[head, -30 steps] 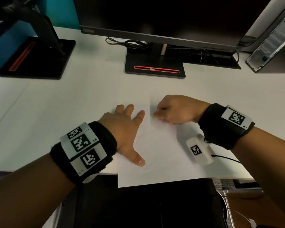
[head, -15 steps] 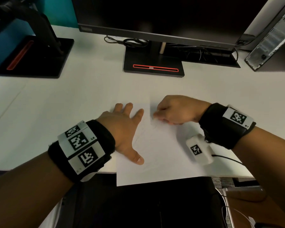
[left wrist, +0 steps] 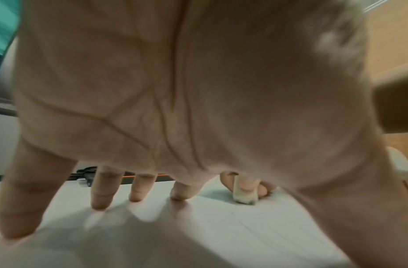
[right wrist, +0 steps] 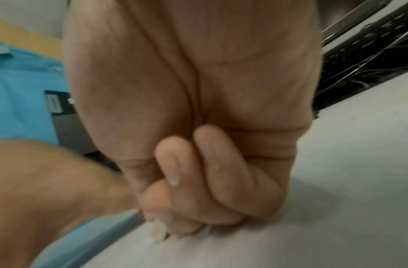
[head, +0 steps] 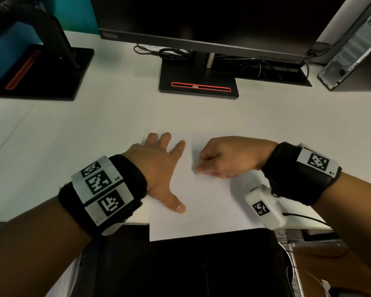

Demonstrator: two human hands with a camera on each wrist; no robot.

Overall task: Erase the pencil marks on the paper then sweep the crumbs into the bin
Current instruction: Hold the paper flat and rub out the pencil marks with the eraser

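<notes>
Two hands on one sheet. The left hand lies flat and spread wide, fingers straight, thumb out, pressing the paper down near its left edge. The right hand is curled tight, fingertips pinching a small white eraser whose lower end sits right on the paper, just beside the left index finger.

From the head camera that eraser is almost hidden, only a pale sliver under the fingertips. The left wrist camera gives it away: a stubby white block with a smudged grey bottom, clamped between thumb and fingers, and four straight left fingers planted on the sheet. The right wrist camera shows the folded fingers from below and the eraser's tip poking out against the sheet.

Faint pencil lines run across the middle of the paper, between the hands. The sheet's near edge hangs over the front of the white counter. Further back: one monitor, two black stand bases, one straight ahead and one far left, and a tangle of cables behind.
</notes>
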